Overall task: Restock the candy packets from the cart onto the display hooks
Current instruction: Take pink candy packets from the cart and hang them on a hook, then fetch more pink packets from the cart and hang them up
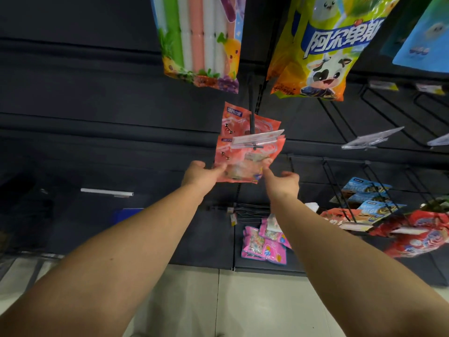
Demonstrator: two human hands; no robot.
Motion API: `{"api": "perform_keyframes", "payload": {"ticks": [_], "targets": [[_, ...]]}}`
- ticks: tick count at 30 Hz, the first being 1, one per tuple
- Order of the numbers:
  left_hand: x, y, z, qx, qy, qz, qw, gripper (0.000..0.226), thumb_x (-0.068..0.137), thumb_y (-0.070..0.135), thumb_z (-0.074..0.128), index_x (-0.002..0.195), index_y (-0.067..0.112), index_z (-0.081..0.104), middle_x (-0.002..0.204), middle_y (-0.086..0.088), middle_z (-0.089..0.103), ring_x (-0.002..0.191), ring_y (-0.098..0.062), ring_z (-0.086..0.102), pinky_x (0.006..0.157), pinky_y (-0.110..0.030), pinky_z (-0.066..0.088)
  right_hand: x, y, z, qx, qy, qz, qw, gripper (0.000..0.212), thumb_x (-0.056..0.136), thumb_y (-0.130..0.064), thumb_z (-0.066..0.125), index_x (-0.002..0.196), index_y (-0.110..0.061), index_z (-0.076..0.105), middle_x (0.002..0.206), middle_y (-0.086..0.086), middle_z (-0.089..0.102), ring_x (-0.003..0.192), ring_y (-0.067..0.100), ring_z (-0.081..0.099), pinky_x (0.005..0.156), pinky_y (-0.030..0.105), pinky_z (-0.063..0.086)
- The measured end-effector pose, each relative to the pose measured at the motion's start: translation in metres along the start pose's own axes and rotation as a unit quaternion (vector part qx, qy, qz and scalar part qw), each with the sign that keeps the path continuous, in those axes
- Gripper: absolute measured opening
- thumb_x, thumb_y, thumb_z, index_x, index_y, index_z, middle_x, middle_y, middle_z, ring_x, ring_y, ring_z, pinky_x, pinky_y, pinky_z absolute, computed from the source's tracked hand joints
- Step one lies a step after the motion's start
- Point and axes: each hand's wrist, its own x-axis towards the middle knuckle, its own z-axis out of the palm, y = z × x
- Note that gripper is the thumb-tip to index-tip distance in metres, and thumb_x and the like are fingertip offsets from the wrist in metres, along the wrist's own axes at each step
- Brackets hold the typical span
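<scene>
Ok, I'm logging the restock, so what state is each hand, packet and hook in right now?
left hand: pinches the front salmon packet's lower left edge.
right hand: pinches its lower right edge.
front salmon packet: held at the hook's tip.
rear salmon packet: hanging on the hook.
hook: holds the rear packet.
pink packets: hanging lower down.

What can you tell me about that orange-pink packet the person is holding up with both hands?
The orange-pink packet is a flat, glossy plastic pouch with a small blue label at its top left, little cartoon faces and a clear window showing pale contents. It hangs tilted on a black display hook, in front of a matching packet, with a clear price-tag holder crossing its upper part. The left hand pinches its lower left edge; the right hand pinches its lower right corner.
</scene>
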Motion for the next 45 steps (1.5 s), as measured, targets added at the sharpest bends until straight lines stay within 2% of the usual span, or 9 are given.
{"api": "perform_keyframes", "payload": {"ticks": [2, 4, 9, 14, 23, 31, 34, 39, 45], "targets": [[-0.004, -0.011, -0.011, 0.092, 0.013, 0.021, 0.995, 0.081, 0.084, 0.061, 0.067, 0.148, 0.018, 0.040, 0.149, -0.006, 0.047, 0.134, -0.030, 0.048, 0.110, -0.043, 0.039, -0.009, 0.010, 0.010, -0.073, -0.031, -0.017, 0.997, 0.050, 0.083, -0.050, 0.070, 0.115, -0.016, 0.052, 0.127, 0.013, 0.059, 0.114, 0.035, 0.058, 0.101, 0.046, 0.046], [-0.014, -0.020, -0.026, 0.222, 0.026, 0.055, 0.973, 0.078, 0.085, 0.065, 0.061, 0.148, 0.023, 0.040, 0.149, -0.005, 0.047, 0.135, -0.030, 0.045, 0.111, -0.047, 0.036, -0.027, 0.013, 0.025, -0.175, -0.086, -0.082, 0.977, 0.041, 0.086, -0.048, 0.067, 0.113, -0.020, 0.054, 0.127, 0.012, 0.060, 0.117, 0.035, 0.056, 0.099, 0.046, 0.047], [-0.030, -0.062, -0.083, 0.404, 0.036, 0.106, 0.908, 0.077, 0.093, 0.060, 0.053, 0.155, 0.024, 0.027, 0.161, -0.002, 0.030, 0.147, -0.027, 0.028, 0.116, -0.044, 0.026, -0.091, -0.003, 0.076, -0.427, -0.180, -0.298, 0.834, 0.062, 0.092, -0.048, 0.058, 0.148, -0.032, 0.035, 0.150, 0.009, 0.039, 0.140, 0.033, 0.032, 0.112, 0.045, 0.031], [-0.053, -0.119, -0.187, 0.425, 0.076, 0.065, 0.899, 0.074, 0.091, 0.060, 0.053, 0.152, 0.026, 0.032, 0.154, -0.001, 0.038, 0.143, -0.025, 0.032, 0.116, -0.043, 0.027, -0.180, -0.016, 0.157, -0.508, -0.247, -0.405, 0.719, 0.067, 0.096, -0.048, 0.052, 0.154, -0.036, 0.020, 0.164, 0.006, 0.017, 0.152, 0.032, 0.006, 0.122, 0.051, 0.009], [-0.146, -0.273, -0.445, 0.422, 0.179, -0.087, 0.884, 0.068, 0.090, 0.058, 0.055, 0.148, 0.027, 0.037, 0.152, -0.006, 0.040, 0.141, -0.032, 0.033, 0.113, -0.044, 0.028, -0.440, -0.012, 0.338, -0.491, -0.356, -0.542, 0.582, 0.066, 0.095, -0.050, 0.052, 0.153, -0.036, 0.024, 0.163, 0.007, 0.016, 0.152, 0.031, 0.006, 0.122, 0.050, 0.008], [-0.232, -0.380, -0.615, 0.400, 0.280, -0.174, 0.855, 0.073, 0.086, 0.067, 0.052, 0.144, 0.024, 0.042, 0.143, -0.009, 0.048, 0.132, -0.033, 0.044, 0.109, -0.045, 0.034, -0.629, 0.001, 0.454, -0.458, -0.392, -0.621, 0.501, 0.063, 0.090, -0.052, 0.055, 0.147, -0.033, 0.036, 0.153, 0.007, 0.035, 0.143, 0.031, 0.026, 0.115, 0.045, 0.021], [-0.236, -0.404, -0.654, 0.379, 0.283, -0.202, 0.858, 0.069, 0.087, 0.061, 0.056, 0.143, 0.024, 0.040, 0.142, -0.011, 0.049, 0.131, -0.034, 0.045, 0.109, -0.047, 0.035, -0.654, 0.001, 0.487, -0.460, -0.419, -0.601, 0.502, 0.062, 0.093, -0.048, 0.055, 0.149, -0.035, 0.033, 0.156, 0.007, 0.031, 0.146, 0.029, 0.022, 0.119, 0.045, 0.021], [-0.212, -0.430, -0.702, 0.361, 0.280, -0.231, 0.859, 0.065, 0.088, 0.060, 0.056, 0.141, 0.024, 0.043, 0.140, -0.012, 0.050, 0.130, -0.034, 0.045, 0.108, -0.047, 0.035, -0.666, -0.009, 0.547, -0.477, -0.435, -0.578, 0.499, 0.057, 0.093, -0.046, 0.057, 0.144, -0.034, 0.038, 0.149, 0.005, 0.037, 0.136, 0.030, 0.036, 0.108, 0.045, 0.038], [-0.163, -0.448, -0.761, 0.343, 0.269, -0.248, 0.865, 0.069, 0.087, 0.056, 0.057, 0.148, 0.031, 0.037, 0.146, -0.007, 0.045, 0.136, -0.030, 0.038, 0.114, -0.044, 0.028, -0.670, -0.034, 0.627, -0.478, -0.466, -0.554, 0.498, 0.068, 0.094, -0.046, 0.057, 0.153, -0.030, 0.027, 0.152, 0.008, 0.036, 0.135, 0.031, 0.042, 0.107, 0.043, 0.042]]}}
